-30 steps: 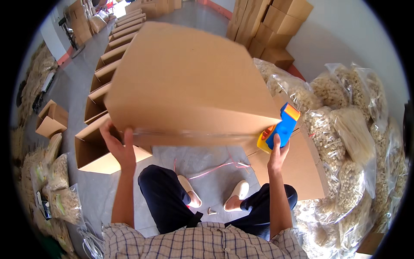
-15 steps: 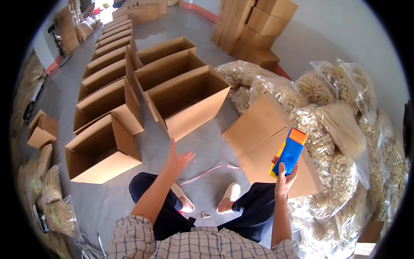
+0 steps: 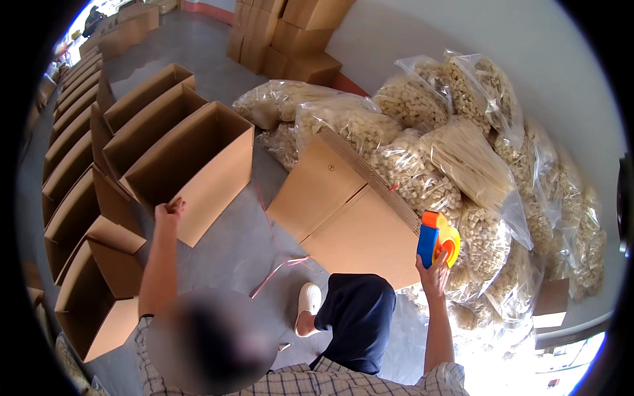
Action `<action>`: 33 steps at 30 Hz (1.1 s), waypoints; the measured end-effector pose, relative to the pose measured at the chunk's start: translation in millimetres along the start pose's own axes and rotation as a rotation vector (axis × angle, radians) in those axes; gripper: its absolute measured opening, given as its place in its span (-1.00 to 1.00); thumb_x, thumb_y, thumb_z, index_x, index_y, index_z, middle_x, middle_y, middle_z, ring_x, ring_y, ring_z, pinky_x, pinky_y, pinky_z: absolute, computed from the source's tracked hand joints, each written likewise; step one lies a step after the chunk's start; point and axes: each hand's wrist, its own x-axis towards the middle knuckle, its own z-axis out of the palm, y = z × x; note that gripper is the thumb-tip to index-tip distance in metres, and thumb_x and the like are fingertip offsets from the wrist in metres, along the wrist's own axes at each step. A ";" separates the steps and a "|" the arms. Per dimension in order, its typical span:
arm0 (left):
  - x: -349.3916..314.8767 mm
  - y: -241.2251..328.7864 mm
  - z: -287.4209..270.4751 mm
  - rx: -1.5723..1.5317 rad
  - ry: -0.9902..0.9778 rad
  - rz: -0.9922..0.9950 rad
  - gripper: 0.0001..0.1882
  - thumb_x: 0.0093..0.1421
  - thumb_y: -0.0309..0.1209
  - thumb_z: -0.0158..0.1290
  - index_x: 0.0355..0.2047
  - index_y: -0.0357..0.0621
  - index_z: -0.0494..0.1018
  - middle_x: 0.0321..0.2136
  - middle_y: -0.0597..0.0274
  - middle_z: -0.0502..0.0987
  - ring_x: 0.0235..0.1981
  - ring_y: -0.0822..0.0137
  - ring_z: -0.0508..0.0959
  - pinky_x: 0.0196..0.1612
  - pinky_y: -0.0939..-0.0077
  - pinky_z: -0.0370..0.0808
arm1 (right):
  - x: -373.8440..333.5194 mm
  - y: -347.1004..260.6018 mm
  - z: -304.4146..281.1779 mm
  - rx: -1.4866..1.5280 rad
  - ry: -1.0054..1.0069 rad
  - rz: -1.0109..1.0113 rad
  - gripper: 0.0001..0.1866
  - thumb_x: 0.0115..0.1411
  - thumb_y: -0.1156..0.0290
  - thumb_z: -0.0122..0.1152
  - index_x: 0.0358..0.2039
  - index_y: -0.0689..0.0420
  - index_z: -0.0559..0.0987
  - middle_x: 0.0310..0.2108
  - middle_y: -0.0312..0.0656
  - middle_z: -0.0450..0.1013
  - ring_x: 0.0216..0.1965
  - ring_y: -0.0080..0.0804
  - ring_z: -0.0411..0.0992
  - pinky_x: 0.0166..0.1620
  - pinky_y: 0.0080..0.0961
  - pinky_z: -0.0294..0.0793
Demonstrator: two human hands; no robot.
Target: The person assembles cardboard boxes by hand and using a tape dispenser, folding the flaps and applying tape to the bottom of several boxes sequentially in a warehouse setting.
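In my right hand [image 3: 434, 274] is a blue, orange and yellow tape dispenser [image 3: 429, 243], held upright over the right side, with my fingers wrapped round its lower part. My left hand [image 3: 170, 210] is at the near corner of an open cardboard box [image 3: 214, 178], its fingers bent over the top edge. That box has its top open and its inside lies in shadow. To the right of it a stack of flattened cartons [image 3: 350, 224] leans against filled bags. A blurred round patch hides part of my lap and left leg.
Rows of open cardboard boxes [image 3: 72, 198] extend away on the left. Clear plastic bags [image 3: 422, 165] of pale small pieces are heaped at the right along the wall. Closed cartons [image 3: 304, 39] are stacked at the back. Pink strapping [image 3: 277, 270] lies on the floor by my foot.
My view has swung to the right. My left hand has gone from mid-air to the near box's edge. The tape dispenser has turned in my right hand, showing its yellow and orange side.
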 end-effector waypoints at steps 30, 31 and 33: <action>-289.5 -365.7 131.3 2.123 -1.456 1.446 -0.58 -0.10 -0.50 0.06 -0.15 -0.11 0.34 -0.18 0.19 0.35 -0.07 0.23 0.30 0.07 0.24 0.10 | -47.7 -27.8 4.5 0.076 0.029 0.102 -0.28 -0.19 0.21 0.31 -0.08 0.25 0.18 -0.58 0.04 0.39 -0.55 -0.05 0.42 -0.40 -0.24 0.40; -283.9 -367.9 127.0 2.146 -1.409 1.503 -0.66 -0.10 -0.50 0.05 -0.23 -0.08 0.38 -0.27 0.22 0.38 -0.13 0.25 0.33 0.02 0.24 0.14 | -52.0 -24.9 3.0 0.172 0.070 0.155 -0.27 -0.19 0.22 0.32 -0.07 0.25 0.17 -0.55 0.05 0.40 -0.53 -0.07 0.42 -0.38 -0.24 0.40; -287.6 -358.4 126.8 2.026 -1.370 1.556 -0.79 -0.11 -0.50 0.02 -0.37 -0.05 0.42 -0.40 0.26 0.42 -0.22 0.28 0.36 -0.09 0.26 0.20 | -61.6 -16.4 -7.2 0.390 0.203 0.380 -0.30 -0.13 0.28 0.29 -0.05 0.23 0.14 -0.38 0.06 0.41 -0.41 -0.17 0.44 -0.32 -0.34 0.42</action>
